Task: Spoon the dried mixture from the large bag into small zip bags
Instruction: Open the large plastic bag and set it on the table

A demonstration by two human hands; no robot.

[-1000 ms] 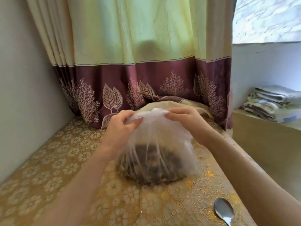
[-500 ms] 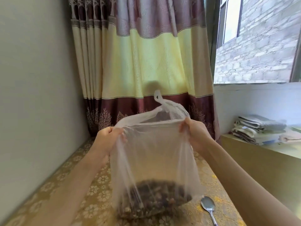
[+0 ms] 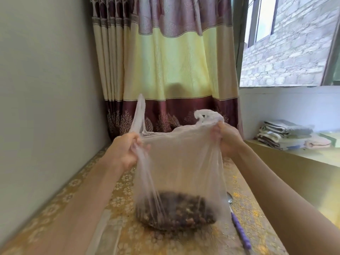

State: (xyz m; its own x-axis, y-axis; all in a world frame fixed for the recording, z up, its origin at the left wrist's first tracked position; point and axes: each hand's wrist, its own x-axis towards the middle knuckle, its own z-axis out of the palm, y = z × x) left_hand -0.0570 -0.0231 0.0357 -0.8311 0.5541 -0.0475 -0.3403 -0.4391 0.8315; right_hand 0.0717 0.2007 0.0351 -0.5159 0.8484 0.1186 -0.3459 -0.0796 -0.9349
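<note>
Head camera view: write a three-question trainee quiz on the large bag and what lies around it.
1. True or false: both hands grip the top of the large bag.
2. Which side of the bag is the spoon on? A) the person's left B) the person's right C) inside the bag
3. Fill in: the dried mixture sits at the ____ of the bag.

Key:
1. True: the left hand and the right hand each hold an upper corner in curled fingers.
2. B: it lies on the table, partly behind the bag.
3. Bottom.
</note>
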